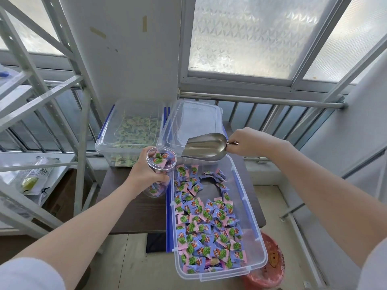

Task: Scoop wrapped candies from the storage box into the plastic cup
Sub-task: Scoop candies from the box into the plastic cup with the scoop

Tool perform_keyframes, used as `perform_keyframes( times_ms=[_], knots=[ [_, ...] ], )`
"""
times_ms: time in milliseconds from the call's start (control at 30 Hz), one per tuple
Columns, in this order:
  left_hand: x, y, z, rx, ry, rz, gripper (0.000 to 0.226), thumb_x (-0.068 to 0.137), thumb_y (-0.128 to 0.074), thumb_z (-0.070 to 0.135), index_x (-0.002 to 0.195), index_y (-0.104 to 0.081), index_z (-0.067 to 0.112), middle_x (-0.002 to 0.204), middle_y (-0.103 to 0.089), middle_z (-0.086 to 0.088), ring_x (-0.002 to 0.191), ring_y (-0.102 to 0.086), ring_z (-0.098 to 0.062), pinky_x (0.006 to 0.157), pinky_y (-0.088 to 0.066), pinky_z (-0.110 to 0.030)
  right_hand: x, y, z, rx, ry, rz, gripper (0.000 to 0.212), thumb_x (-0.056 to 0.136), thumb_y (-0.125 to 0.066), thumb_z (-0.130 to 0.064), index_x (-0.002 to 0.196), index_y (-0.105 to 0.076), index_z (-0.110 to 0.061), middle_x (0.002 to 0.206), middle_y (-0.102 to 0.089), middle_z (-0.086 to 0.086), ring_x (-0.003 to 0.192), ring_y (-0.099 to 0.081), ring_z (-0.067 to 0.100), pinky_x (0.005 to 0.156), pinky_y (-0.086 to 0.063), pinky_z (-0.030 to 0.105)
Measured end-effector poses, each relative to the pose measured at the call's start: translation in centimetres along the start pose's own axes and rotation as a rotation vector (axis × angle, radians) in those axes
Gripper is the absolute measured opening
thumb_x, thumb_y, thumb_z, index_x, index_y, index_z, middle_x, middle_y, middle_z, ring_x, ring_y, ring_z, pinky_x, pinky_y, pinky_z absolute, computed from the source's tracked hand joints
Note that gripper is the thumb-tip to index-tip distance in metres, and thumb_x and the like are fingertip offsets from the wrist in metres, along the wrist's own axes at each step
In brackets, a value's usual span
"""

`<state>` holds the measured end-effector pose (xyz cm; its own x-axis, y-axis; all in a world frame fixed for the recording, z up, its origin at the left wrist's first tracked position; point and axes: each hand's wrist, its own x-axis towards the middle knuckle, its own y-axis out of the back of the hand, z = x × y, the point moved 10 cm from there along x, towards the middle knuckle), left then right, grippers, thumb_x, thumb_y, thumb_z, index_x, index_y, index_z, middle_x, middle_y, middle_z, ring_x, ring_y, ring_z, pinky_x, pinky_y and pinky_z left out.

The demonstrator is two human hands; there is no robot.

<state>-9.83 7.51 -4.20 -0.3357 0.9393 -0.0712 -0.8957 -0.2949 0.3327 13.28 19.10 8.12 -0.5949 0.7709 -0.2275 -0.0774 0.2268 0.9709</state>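
Note:
My left hand [144, 172] grips a clear plastic cup [161, 162], tilted toward the right and filled with wrapped candies up to near its mouth. My right hand [247, 143] holds the handle of a metal scoop [204, 146], whose open mouth points at the cup's rim and looks empty. Below both lies a clear storage box [262, 256] with blue clips, holding several pink, blue and green wrapped candies [209, 222] spread over its floor. The cup hangs just left of the box's far left corner.
A second clear box [127, 130] with pale green candies and a box lid [194, 120] stand behind on the dark table [134, 214]. A metal shelf rack [41, 114] rises at the left, a red stool [270, 266] sits below right, and a railing and window are behind.

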Motion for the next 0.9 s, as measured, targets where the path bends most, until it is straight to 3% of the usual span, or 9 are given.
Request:
perform_keyframes(
  times_ms=[267, 333, 400, 533, 700, 800, 900],
  knots=[
    [-0.4, 0.1, -1.0, 0.0, 0.037, 0.015, 0.1, 0.032, -0.083, 0.031, 0.122, -0.041, 0.032, 0.111, -0.058, 0.013, 0.105, -0.058, -0.014, 0.093, -0.048, -0.037, -1.4, -7.4, 2.7, 0.022, -0.164, -0.2, 0.034, 0.096, -0.039, -0.022, 0.079, -0.057, 0.001, 0.078, -0.056, 0.015, 0.07, -0.053, 0.029, 0.057, -0.036, 0.031],
    [-0.6, 0.2, -1.5, -0.003, 0.054, 0.019, 0.099, 0.032, -0.084, 0.032, 0.121, -0.04, 0.035, 0.112, -0.057, 0.014, 0.106, -0.058, -0.015, 0.094, -0.049, -0.04, -1.9, -10.0, 3.2, 0.039, -0.197, -0.251, 0.031, 0.096, -0.04, -0.021, 0.072, -0.049, -0.004, 0.072, -0.053, 0.009, 0.063, -0.05, 0.025, 0.052, -0.034, 0.03],
    [-0.7, 0.3, -1.9, -0.003, 0.07, 0.026, 0.099, 0.032, -0.083, 0.032, 0.121, -0.04, 0.036, 0.112, -0.058, 0.013, 0.106, -0.058, -0.017, 0.095, -0.049, -0.041, -2.3, -12.6, 3.7, 0.034, -0.236, -0.304, 0.021, 0.095, -0.041, -0.022, 0.079, -0.047, -0.01, 0.073, -0.051, 0.004, 0.059, -0.047, 0.019, 0.053, -0.037, 0.029],
    [-0.7, 0.0, -2.0, 0.002, 0.081, 0.023, 0.098, 0.031, -0.081, 0.034, 0.119, -0.039, 0.035, 0.109, -0.056, 0.017, 0.105, -0.057, -0.015, 0.093, -0.047, -0.036, -2.8, -16.3, 4.0, 0.008, -0.286, -0.387, 0.01, 0.093, -0.041, -0.017, 0.091, -0.048, -0.01, 0.079, -0.051, 0.004, 0.073, -0.052, 0.023, 0.064, -0.042, 0.03],
    [-0.3, -0.3, -2.4, 0.038, 0.093, 0.01, 0.099, 0.032, -0.081, 0.035, 0.121, -0.039, 0.035, 0.11, -0.055, 0.02, 0.106, -0.056, -0.016, 0.093, -0.045, -0.035, -2.2, -18.3, 4.2, 0.037, -0.32, -0.405, 0.017, 0.092, -0.039, -0.012, 0.102, -0.052, -0.007, 0.079, -0.049, 0.004, 0.078, -0.053, 0.026, 0.066, -0.044, 0.032],
    [-0.1, -0.6, -2.4, 0.042, 0.091, 0.002, 0.096, 0.036, -0.084, 0.029, 0.121, -0.039, 0.036, 0.109, -0.053, 0.024, 0.106, -0.055, -0.015, 0.089, -0.043, -0.031, -1.0, -19.2, 3.6, 0.069, -0.316, -0.38, 0.019, 0.092, -0.038, -0.012, 0.105, -0.052, -0.006, 0.085, -0.049, 0.006, 0.081, -0.053, 0.028, 0.073, -0.047, 0.035],
    [0.4, -0.7, -2.3, 0.051, 0.078, 0.01, 0.09, 0.05, -0.089, 0.009, 0.119, -0.039, 0.036, 0.105, -0.051, 0.025, 0.101, -0.055, -0.012, 0.078, -0.042, -0.02, 0.9, -20.0, 2.5, 0.109, -0.297, -0.366, 0.014, 0.094, -0.038, -0.014, 0.094, -0.05, -0.007, 0.08, -0.05, 0.006, 0.083, -0.057, 0.028, 0.071, -0.045, 0.034]
  ],
)
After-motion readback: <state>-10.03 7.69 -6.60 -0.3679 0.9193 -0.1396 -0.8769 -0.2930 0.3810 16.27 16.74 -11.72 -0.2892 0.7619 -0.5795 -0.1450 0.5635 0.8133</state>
